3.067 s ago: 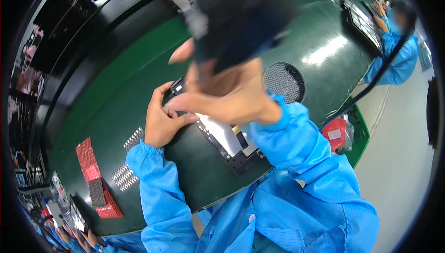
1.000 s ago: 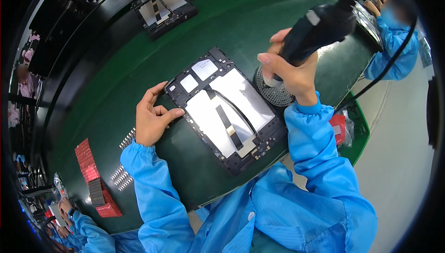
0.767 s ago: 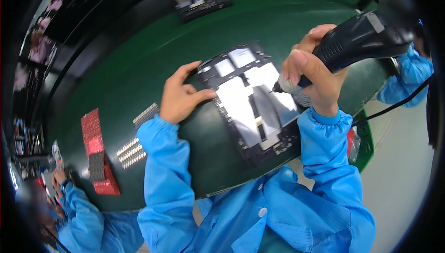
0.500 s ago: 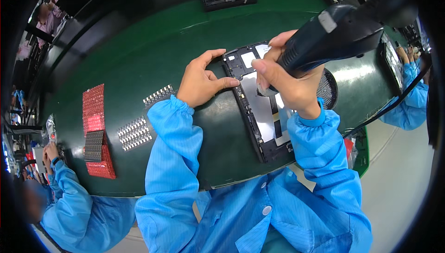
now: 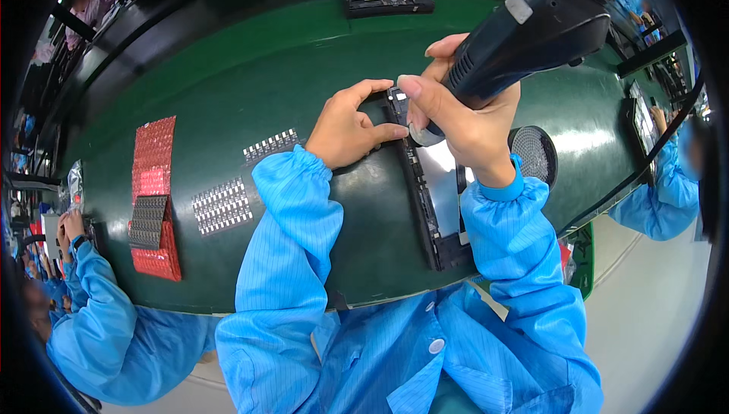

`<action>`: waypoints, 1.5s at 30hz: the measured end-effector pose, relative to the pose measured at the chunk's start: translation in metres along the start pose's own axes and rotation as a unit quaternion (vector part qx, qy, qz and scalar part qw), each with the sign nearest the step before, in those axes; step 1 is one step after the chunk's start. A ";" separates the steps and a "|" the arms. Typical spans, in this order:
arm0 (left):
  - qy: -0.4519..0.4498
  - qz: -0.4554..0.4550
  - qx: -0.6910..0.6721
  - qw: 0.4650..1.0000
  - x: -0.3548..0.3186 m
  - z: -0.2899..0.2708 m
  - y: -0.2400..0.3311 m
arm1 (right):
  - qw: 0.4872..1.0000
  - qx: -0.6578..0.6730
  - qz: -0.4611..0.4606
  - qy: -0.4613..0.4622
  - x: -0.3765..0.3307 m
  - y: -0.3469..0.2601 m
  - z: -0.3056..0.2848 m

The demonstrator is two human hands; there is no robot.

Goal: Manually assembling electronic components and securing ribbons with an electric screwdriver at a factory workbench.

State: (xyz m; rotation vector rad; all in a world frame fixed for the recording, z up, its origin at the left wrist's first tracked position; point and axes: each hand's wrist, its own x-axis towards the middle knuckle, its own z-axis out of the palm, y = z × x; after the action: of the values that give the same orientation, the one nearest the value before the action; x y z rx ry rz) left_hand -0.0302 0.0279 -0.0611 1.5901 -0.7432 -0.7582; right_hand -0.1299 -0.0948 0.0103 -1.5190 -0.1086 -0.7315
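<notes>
An opened, tablet-like device (image 5: 439,198) with a black frame and silvery inner panels lies on the green table in front of me. My left hand (image 5: 342,129) steadies its upper left edge, index finger at the top corner and thumb lower on the side. In my right hand (image 5: 478,133) is a black corded hot-air gun (image 5: 535,38), vented and tilted, with its pale tip pointing down over the device's upper part. That hand and its sleeve hide much of the device's right side. A round black dish (image 5: 534,157) of small grains sits just right of my right wrist.
To the left lie sheets of small parts (image 5: 222,207) and red bubble wrap (image 5: 154,152) with a dark strip pack (image 5: 149,222) on it. Another opened device (image 5: 387,0) is at the back. A cable (image 5: 645,162) runs along the right. Co-workers sit on both sides.
The hot-air gun and my right hand have shifted a little left over the device, covering more of its upper part. My left hand keeps its hold on the edge. The view has turned slightly.
</notes>
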 end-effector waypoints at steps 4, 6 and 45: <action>0.008 0.011 0.002 1.000 0.000 0.000 -0.003 | 1.000 -0.001 0.009 -0.009 -0.001 0.006 -0.001; 0.005 0.010 0.007 1.000 0.000 -0.001 -0.002 | 1.000 -0.009 0.017 -0.005 0.000 0.006 0.000; 0.217 0.440 0.281 0.825 -0.048 -0.003 0.150 | 0.995 -0.050 0.020 -0.084 0.002 0.000 0.013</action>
State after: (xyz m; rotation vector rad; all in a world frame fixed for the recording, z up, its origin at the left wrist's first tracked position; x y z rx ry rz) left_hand -0.0648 0.0489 0.0915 1.5814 -1.2754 0.5398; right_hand -0.1237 -0.0838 0.0127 -1.6732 -0.1700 -0.5837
